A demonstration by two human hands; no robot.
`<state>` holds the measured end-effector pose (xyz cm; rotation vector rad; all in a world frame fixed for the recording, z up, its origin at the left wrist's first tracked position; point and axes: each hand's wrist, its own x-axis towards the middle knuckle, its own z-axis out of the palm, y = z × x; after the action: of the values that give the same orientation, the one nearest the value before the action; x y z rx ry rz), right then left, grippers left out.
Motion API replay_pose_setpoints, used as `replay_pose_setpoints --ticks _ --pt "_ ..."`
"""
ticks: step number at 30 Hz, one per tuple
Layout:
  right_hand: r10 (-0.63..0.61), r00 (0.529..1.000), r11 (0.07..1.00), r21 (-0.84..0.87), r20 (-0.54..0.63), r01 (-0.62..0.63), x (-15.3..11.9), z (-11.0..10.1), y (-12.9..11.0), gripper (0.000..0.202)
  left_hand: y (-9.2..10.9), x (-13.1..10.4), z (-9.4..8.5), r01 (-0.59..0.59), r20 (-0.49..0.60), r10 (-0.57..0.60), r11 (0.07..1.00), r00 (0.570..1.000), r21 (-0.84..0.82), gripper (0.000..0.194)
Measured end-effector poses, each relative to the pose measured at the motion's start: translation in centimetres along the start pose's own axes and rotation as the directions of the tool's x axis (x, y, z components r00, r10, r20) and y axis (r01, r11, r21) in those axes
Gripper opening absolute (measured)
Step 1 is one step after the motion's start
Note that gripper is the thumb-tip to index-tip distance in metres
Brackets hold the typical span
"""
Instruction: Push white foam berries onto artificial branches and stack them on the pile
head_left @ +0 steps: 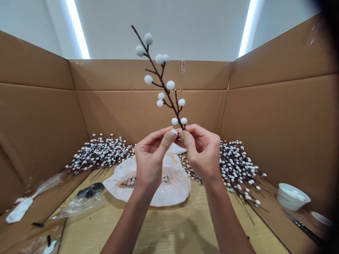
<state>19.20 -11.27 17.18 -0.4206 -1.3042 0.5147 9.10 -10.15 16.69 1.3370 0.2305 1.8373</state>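
Cardboard walls (106,109) left, right and back; desk (172,234) between them. Ball bag (172,195) mid-desk, balls (129,182) inside it. Left bundle of branches (99,153) behind and left of that bag, right bundle (237,165) off to its right. Plastic bag (82,208) front-left of the ball bag. Bowl (287,200) far right, near the right wall; scissors (302,225) just before it. Single branch (167,92) up above the ball bag, lower end between left hand (152,151) and right hand (205,151).
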Motion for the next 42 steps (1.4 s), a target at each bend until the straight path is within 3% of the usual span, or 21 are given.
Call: replay_pose_setpoints --ticks 11,14,17,24,30,36,42 --pt "0.111 0.987 0.988 0.092 0.120 -0.122 0.1 0.4 0.5 0.010 2.7 1.6 -2.6 0.151 0.125 -0.171 0.976 0.977 0.154 0.024" --pt "0.134 0.976 0.989 0.031 0.173 -0.141 -0.1 0.5 0.8 0.011 3.5 1.9 -3.4 0.156 0.088 -0.179 0.964 0.980 0.217 0.028" --pt "0.152 0.963 0.988 -0.049 0.222 -0.145 -0.4 0.9 1.1 0.014 4.2 2.0 -3.7 0.129 0.046 -0.138 0.977 0.989 0.171 0.027" --pt "0.086 0.966 0.969 -0.244 0.243 -0.025 -1.4 2.6 1.2 0.014 5.0 1.6 -2.9 0.048 -0.093 -0.054 0.997 0.994 -0.060 0.015" --pt "-0.011 0.978 0.937 -0.338 0.211 0.083 -2.3 4.1 1.5 0.013 5.2 1.4 -2.9 -0.011 -0.180 -0.001 0.998 0.984 -0.064 0.013" --pt "-0.084 0.970 0.905 -0.389 0.230 0.171 -3.0 5.1 2.1 0.013 5.5 1.6 -3.0 0.016 -0.257 -0.040 0.995 0.966 -0.094 0.012" --pt "-0.111 0.957 0.901 -0.380 0.268 0.211 -3.4 5.5 2.6 0.012 5.9 1.7 -3.1 0.055 -0.230 -0.081 0.992 0.970 -0.114 0.021"
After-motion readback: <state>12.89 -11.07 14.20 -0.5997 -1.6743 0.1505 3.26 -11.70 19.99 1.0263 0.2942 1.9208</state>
